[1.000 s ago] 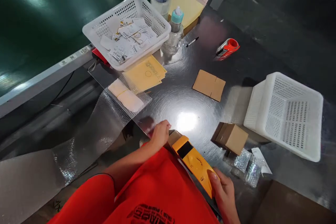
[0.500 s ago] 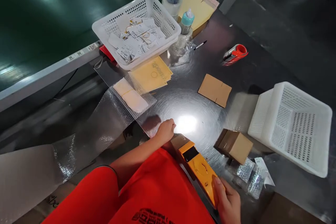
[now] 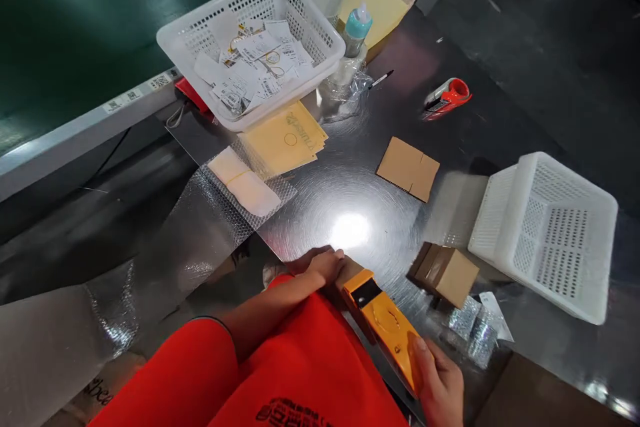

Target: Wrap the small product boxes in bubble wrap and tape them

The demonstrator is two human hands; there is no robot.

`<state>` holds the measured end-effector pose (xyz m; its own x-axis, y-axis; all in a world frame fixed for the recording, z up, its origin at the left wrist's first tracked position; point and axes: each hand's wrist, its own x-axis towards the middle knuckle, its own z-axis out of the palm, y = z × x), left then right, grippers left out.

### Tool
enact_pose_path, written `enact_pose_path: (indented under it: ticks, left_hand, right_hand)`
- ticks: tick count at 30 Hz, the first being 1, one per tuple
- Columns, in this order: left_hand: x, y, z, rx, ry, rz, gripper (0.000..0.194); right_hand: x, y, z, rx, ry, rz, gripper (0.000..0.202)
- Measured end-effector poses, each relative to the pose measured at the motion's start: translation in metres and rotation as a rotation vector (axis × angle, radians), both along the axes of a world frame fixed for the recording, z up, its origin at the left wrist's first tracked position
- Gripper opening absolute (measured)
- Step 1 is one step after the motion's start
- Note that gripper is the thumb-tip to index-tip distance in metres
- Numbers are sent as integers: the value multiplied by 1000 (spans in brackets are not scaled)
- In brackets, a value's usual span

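Note:
My right hand (image 3: 440,377) is wrapped around the near end of a long orange-yellow tape dispenser (image 3: 387,320). The dispenser's far end, with a black window, lies against a brown cardboard box (image 3: 351,271) close to my body. My left hand (image 3: 326,265) is closed at the far side of this box, its fingers curled and partly hidden. Farther right stands a small taped carton (image 3: 447,273), beside bubble-wrapped items (image 3: 473,327) and a white tag. A flat folded carton (image 3: 408,169) lies on the shiny metal table (image 3: 320,207).
A white basket of labels (image 3: 175,40) stands at the back left, near yellow envelopes (image 3: 285,137) and a wrapped bundle (image 3: 245,180) on bubble wrap (image 3: 210,213). White stacked baskets (image 3: 510,227) are at right. A red-ended roll (image 3: 447,99), a pen (image 3: 381,79) and a teal-capped bottle (image 3: 357,27) sit farther back.
My left hand has moved slightly nearer my body and right, against the brown box. The tape dispenser and my right hand have shifted only a little; the view has tilted slightly.

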<state>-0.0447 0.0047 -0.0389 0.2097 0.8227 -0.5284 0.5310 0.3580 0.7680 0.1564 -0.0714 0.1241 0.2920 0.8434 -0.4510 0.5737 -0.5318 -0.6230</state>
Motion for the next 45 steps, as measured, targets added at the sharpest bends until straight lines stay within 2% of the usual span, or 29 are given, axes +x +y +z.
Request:
enact_pose_path:
  ticks: [2,6,8,10,13,17,20,22,23,25,28,31,34,38,40,42,45]
  left_hand:
    - [-7,4,2,-12,78,-126,29]
    - [-28,5,12,2,174,-266,33]
    - [-36,-2,19,52,190,-300,48]
    - [-41,-13,23,169,134,-375,70]
    - [-40,-27,17,271,-10,-520,99]
    - [-37,-23,6,211,-18,-474,103]
    - [-33,-5,13,202,-190,-465,133]
    - [-29,8,23,198,-373,-492,141]
    - [-27,15,28,195,-446,-510,138]
    - [-25,25,35,203,-532,-528,120]
    - [-26,32,40,225,-549,-534,93]
    - [-28,33,47,228,-476,-577,91]
    - [-27,31,56,194,-349,-586,93]
    - [-24,29,65,129,-250,-567,94]
    - [-24,29,68,121,-223,-574,92]
    - [-27,31,71,127,-190,-589,91]
    - [-36,38,82,166,-79,-662,91]
  right_hand:
    - [-1,1,2,3,-14,14,63]
    - [-6,6,7,10,-14,25,62]
    - [-10,8,9,7,-9,18,62]
    - [-13,9,11,6,-8,3,63]
    - [-16,12,12,22,0,-8,64]
    - [-17,13,11,26,4,2,64]
    - [-16,12,9,19,11,26,63]
    - [-15,12,7,20,13,43,62]
    - [-15,13,6,22,18,47,61]
    - [-16,14,5,18,45,48,60]
    - [-19,16,7,-44,105,61,58]
    - [-10,10,13,-149,124,95,55]
    - [20,-17,14,-185,120,78,53]
    - [76,-69,-4,-209,108,31,52]
    - [93,-86,-17,-181,97,33,52]
    - [99,-92,-30,-137,101,50,51]
    - [91,-83,-42,-76,139,77,48]
